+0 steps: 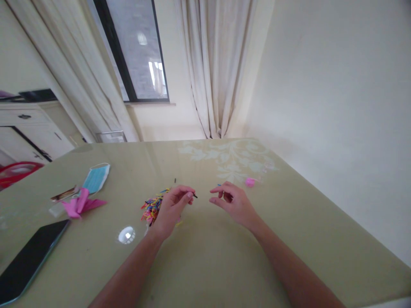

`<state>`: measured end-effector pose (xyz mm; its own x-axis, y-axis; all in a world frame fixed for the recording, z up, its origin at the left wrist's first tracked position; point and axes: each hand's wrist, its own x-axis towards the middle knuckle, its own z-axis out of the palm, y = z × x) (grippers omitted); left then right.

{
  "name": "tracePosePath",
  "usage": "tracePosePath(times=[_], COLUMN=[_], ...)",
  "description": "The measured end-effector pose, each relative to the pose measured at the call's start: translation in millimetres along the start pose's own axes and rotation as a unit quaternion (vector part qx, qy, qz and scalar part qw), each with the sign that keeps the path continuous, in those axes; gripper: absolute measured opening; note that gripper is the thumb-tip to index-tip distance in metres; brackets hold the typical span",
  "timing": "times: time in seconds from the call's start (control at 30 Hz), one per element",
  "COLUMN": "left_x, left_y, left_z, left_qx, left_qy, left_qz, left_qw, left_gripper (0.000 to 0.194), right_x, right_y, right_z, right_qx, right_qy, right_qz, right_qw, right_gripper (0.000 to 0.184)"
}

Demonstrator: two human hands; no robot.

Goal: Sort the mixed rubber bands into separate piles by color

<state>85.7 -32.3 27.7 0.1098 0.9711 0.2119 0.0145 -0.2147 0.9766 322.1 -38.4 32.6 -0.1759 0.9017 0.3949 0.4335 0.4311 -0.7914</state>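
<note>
My left hand is over the table, thumb and forefinger pinched on a small black elastic band whose end sticks out to the right. Partly hidden behind that hand lies a pile of small, many-coloured elastic bands. A short dark piece lies just beyond the pile. To the right, my right hand is held with thumb and forefinger apart, pointing toward the left hand, with no object visible between them. A small blue piece shows just past its fingers, mostly covered.
A pink ball-like item lies beyond my right hand. On the left are a blue face mask, a folded pink piece, a dark-screened tablet or phone and a clear round object. A wall borders the table's right side.
</note>
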Motion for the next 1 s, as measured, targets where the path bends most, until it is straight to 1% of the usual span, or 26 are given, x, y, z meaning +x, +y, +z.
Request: tracePosePath(times=[0.07,0.17,0.43,0.6,0.7,0.77,0.8,0.83,0.9,0.93,1.0], left_x=[-2.2,-4.2,-5.9,-6.7,-3.9,-1.1,0.1,1.1,1.7,1.5,0.3], left_y=[0.8,-1.2,-1.6,-0.1,-1.1,-4.3,-6.8,-9.8,-16.6,-19.9,-25.6], left_z=[4.0,7.4,12.2,12.3,7.9,2.7,-0.2,-3.1,-7.8,-9.3,-10.6], left_qx=[-0.007,-0.021,-0.029,-0.028,0.012,0.096,0.16,0.233,0.372,0.426,0.499], left_qy=[-0.015,-0.032,-0.041,-0.046,-0.038,-0.018,-0.008,0.0,0.004,0.0,-0.019], left_qz=[-0.001,-0.004,-0.014,-0.013,-0.004,0.016,0.037,0.064,0.119,0.136,0.143], left_qw=[1.0,0.999,0.999,0.998,0.999,0.995,0.986,0.97,0.921,0.895,0.854], left_gripper=[0.031,0.028,0.028,0.034,0.037,0.032,0.028,0.024,0.019,0.018,0.018], right_x=[-4.6,-9.2,-10.1,-10.0,-11.1,-12.8,-14.0,-15.3,-17.7,-18.7,-19.8], right_y=[-11.3,-18.1,-19.5,-22.0,-31.7,-41.1,-45.7,-49.9,-55.9,-57.4,-57.9], right_z=[9.5,17.5,15.2,13.6,2.7,-7.4,-12.4,-16.9,-23.6,-25.6,-27.5], right_qx=[0.013,0.013,0.01,0.035,0.091,0.145,0.172,0.197,0.236,0.251,0.272], right_qy=[-0.008,0.0,0.014,0.031,0.044,0.044,0.042,0.041,0.046,0.051,0.058], right_qz=[-0.011,-0.04,-0.081,-0.08,-0.052,-0.042,-0.043,-0.049,-0.063,-0.069,-0.076], right_qw=[1.0,0.999,0.997,0.996,0.994,0.988,0.983,0.978,0.969,0.964,0.957], right_gripper=[0.029,0.029,0.019,0.018,0.017,0.015,0.014,0.013,0.01,0.009,0.008])
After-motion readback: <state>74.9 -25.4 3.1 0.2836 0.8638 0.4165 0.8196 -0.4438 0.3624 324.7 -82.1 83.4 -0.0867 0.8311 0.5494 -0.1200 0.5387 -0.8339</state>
